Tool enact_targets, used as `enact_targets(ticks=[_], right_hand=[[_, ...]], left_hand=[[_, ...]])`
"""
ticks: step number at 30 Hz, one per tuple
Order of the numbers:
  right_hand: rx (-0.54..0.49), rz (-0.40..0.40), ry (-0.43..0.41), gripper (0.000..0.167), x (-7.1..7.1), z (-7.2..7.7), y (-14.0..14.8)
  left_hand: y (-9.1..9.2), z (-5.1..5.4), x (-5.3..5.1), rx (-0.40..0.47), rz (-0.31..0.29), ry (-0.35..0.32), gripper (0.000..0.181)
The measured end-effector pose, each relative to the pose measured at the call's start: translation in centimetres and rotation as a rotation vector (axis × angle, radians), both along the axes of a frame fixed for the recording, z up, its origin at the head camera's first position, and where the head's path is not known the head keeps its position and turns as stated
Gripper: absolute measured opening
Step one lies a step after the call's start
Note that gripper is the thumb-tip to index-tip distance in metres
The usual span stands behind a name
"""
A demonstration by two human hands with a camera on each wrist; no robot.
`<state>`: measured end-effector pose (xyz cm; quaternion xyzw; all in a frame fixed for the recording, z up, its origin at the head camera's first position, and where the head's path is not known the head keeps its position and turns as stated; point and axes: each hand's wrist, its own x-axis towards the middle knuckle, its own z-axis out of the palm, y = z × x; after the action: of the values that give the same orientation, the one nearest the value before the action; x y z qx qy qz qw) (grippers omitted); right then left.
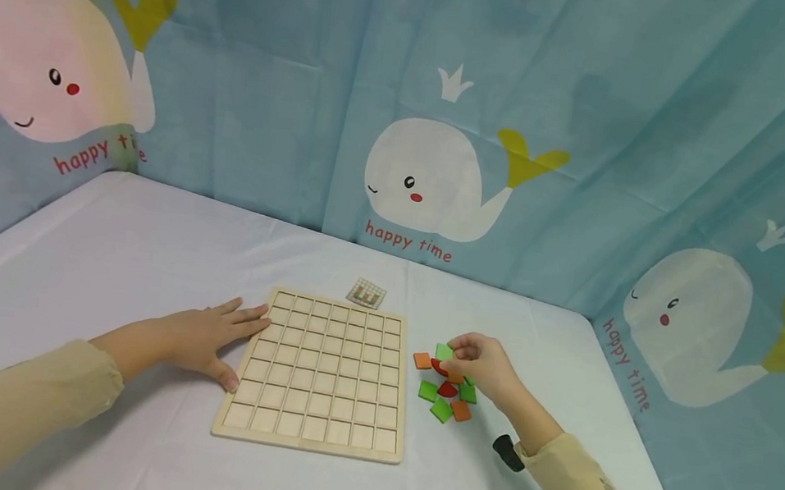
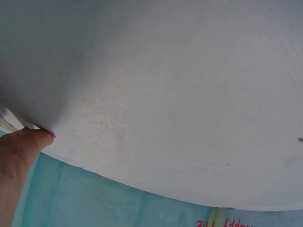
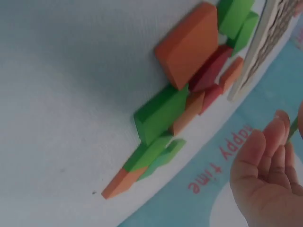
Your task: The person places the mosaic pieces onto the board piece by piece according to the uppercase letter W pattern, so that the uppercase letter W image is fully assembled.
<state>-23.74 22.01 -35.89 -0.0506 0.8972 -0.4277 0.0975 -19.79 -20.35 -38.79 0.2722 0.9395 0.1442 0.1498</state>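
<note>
A wooden grid board (image 1: 308,446) lies flat on the table. My left hand (image 1: 205,339), fingers straight and spread, rests along its left edge; in the left wrist view, little besides the thumb (image 2: 28,144) shows. To the right of the board my right hand (image 1: 488,367) pinches a green tile (image 1: 444,353) between thumb and fingertips, above a loose pile. A sliver of that green tile (image 3: 293,126) appears between the fingers in the right wrist view. Around it lie orange squares (image 1: 461,411), green squares (image 1: 441,410) and red rounded pieces (image 1: 447,389).
Behind the board lies a small card (image 1: 367,293) printed with a grid pattern. A black object (image 1: 508,452) sits by the right sleeve. White cloth (image 1: 177,241) covers the table, and a blue whale-print curtain (image 1: 270,96) hangs along its back and sides.
</note>
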Motion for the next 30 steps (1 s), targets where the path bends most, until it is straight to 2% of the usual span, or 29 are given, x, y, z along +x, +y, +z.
enact_targets(ticks=[5,9,19,30], right_hand=[[-0.044,-0.026,0.014,0.023,0.1,-0.8,-0.8],[-0.059,-0.005,0.023,0.023,0.4,-1.3,-1.2],[-0.025,0.035,0.034,0.023,0.5,-1.8,-2.6],[-0.059,0.057,-0.041,0.026,0.2,-2.1,-4.5]], left_hand=[[0.0,0.0,0.1,0.002,0.007,-0.004,0.109],[0.0,0.1,0.1,0.007,0.013,-0.012,0.109],[0.1,0.3,0.2,0.005,0.02,-0.017,0.109],[0.1,0.3,0.1,0.002,0.011,-0.021,0.109]])
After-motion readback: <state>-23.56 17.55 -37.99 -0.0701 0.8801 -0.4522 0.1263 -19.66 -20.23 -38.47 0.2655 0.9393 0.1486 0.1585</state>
